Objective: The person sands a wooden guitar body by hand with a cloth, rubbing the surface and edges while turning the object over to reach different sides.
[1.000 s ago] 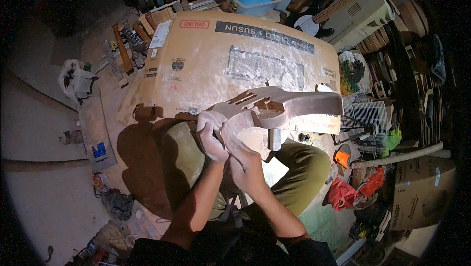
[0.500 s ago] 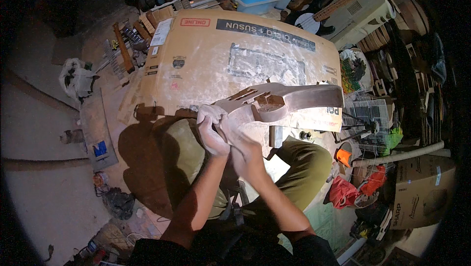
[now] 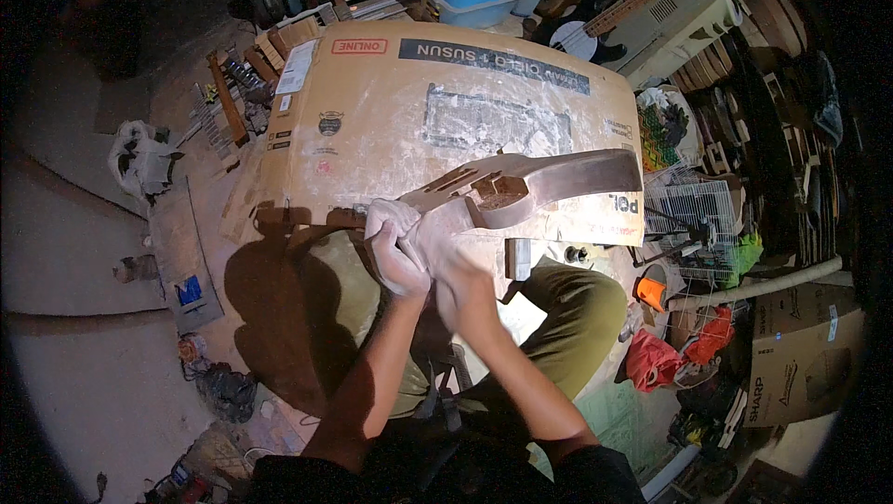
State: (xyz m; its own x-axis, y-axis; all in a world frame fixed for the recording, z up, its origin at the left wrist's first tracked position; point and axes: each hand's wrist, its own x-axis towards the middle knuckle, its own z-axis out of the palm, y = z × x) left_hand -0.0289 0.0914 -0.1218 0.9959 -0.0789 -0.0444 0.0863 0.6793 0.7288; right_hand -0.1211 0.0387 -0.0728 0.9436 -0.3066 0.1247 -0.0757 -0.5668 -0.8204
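While the left hand [image 3: 397,253] grips its end, the unfinished guitar body [image 3: 549,180] over the cardboard [image 3: 372,123]'s near edge seems stiff, dust-slick, best held by its rim; the blurred right hand [image 3: 456,267]'s grip is unclear.

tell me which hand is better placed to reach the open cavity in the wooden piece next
Right, most likely. The right hand, partly blurred, is at the near side of the wooden piece, closer to its open cavity; the left hand is curled by the left end, farther off.
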